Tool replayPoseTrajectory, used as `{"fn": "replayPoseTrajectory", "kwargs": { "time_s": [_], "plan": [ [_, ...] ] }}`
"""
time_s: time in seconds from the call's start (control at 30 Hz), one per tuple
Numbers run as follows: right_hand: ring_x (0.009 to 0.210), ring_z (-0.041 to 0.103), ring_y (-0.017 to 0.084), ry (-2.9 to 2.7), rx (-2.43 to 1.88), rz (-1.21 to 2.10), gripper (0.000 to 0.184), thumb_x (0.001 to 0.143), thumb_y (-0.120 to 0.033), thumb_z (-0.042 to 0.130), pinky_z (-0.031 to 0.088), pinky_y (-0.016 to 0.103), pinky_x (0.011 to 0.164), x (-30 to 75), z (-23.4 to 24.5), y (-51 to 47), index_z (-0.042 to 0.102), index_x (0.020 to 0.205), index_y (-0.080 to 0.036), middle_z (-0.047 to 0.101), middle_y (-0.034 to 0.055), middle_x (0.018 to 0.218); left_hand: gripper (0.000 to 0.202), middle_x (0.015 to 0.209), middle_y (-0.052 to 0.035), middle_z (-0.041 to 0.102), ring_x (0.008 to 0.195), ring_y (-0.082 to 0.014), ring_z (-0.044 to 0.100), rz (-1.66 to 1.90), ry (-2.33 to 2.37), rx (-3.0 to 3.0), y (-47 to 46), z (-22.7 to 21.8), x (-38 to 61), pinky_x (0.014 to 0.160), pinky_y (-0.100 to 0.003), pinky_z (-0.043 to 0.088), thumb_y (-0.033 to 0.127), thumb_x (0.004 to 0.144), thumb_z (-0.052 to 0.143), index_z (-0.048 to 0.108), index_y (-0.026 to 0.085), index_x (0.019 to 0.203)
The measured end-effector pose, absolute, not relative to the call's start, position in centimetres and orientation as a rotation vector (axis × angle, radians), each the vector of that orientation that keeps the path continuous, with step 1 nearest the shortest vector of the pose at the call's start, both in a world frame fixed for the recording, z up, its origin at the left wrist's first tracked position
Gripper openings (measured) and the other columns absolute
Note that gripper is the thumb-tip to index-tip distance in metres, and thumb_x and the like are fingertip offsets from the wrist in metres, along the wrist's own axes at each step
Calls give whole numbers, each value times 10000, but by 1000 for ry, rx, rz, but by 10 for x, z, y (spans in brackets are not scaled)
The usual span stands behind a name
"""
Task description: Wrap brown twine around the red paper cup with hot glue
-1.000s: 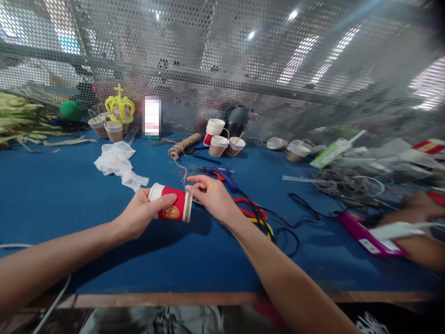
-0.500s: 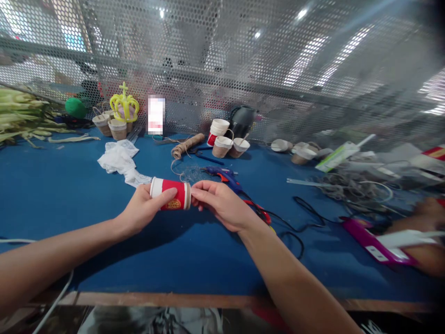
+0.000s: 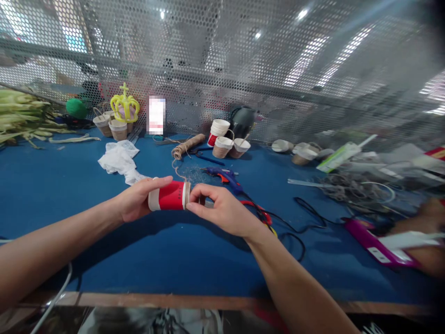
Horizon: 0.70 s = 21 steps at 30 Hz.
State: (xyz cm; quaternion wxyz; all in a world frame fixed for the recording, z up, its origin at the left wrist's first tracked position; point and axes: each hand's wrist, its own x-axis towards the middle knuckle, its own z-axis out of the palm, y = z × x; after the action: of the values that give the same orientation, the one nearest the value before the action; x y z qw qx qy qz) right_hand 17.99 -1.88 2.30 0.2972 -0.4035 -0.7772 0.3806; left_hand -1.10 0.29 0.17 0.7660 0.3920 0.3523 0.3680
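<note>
A red and white paper cup (image 3: pixel 171 195) lies sideways in the air above the blue table, held round its left end by my left hand (image 3: pixel 138 198). Twine (image 3: pixel 187 192) is wound about the cup's right end. There my right hand (image 3: pixel 212 204) pinches with thumb and forefinger against the twine edge. From the twine roll (image 3: pixel 187 146) behind, a loose strand runs down to the cup. Just beyond my right hand lies a blue glue gun (image 3: pixel 225 176). White lace cloth (image 3: pixel 121 160) is spread beyond my left hand.
Twine-wrapped cups (image 3: pixel 222 146) stand along the perforated metal screen (image 3: pixel 194 55). Red-handled scissors (image 3: pixel 264 215) and a black cord lie right of my right hand. At far right are a purple power strip (image 3: pixel 375 243) and another person's blurred arm (image 3: pixel 431 232). Pale husks (image 3: pixel 21 113) are piled at left.
The cup has turned about its length, so the gold emblem is out of sight and small dark print shows. My left thumb has lifted to the cup's upper side; my right fingers have shifted along the twine.
</note>
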Motion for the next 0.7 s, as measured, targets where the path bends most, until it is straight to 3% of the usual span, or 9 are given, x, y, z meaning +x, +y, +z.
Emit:
{"fn": "replayPoseTrajectory", "kwargs": {
  "time_s": [0.17, 0.3, 0.43, 0.7],
  "plan": [
    [606, 503, 109, -1939, -1196, 1092, 141, 743, -298, 597, 394, 243, 576, 184, 25, -15, 574, 675, -178, 573, -15, 653, 209, 624, -28, 665, 535, -94, 553, 875, 838, 983, -1, -6, -10, 539, -195, 405, 292, 630, 717, 674, 108, 719],
    [744, 569, 143, -1789, -1308, 902, 172, 815, -277, 504, 424, 285, 704, 185, 23, -9, 624, 737, -181, 640, 19, 759, 204, 594, -4, 637, 524, -82, 508, 871, 862, 1198, -6, -10, -8, 533, -193, 385, 316, 653, 689, 667, 119, 697],
    [886, 596, 168, -1713, -1320, 1157, 193, 834, -254, 480, 432, 327, 808, 179, 12, -6, 652, 863, -172, 674, 55, 888, 254, 510, 19, 552, 476, -73, 428, 772, 855, 1349, -11, -14, -6, 477, -191, 343, 359, 659, 664, 622, 117, 593],
    [903, 612, 149, -1529, -1150, 1404, 185, 809, -261, 535, 437, 342, 863, 171, 6, -7, 617, 946, -168, 680, 72, 954, 331, 501, 38, 472, 468, -60, 356, 709, 821, 1394, -11, -21, -5, 447, -180, 282, 413, 686, 624, 546, 127, 540]
  ]
}}
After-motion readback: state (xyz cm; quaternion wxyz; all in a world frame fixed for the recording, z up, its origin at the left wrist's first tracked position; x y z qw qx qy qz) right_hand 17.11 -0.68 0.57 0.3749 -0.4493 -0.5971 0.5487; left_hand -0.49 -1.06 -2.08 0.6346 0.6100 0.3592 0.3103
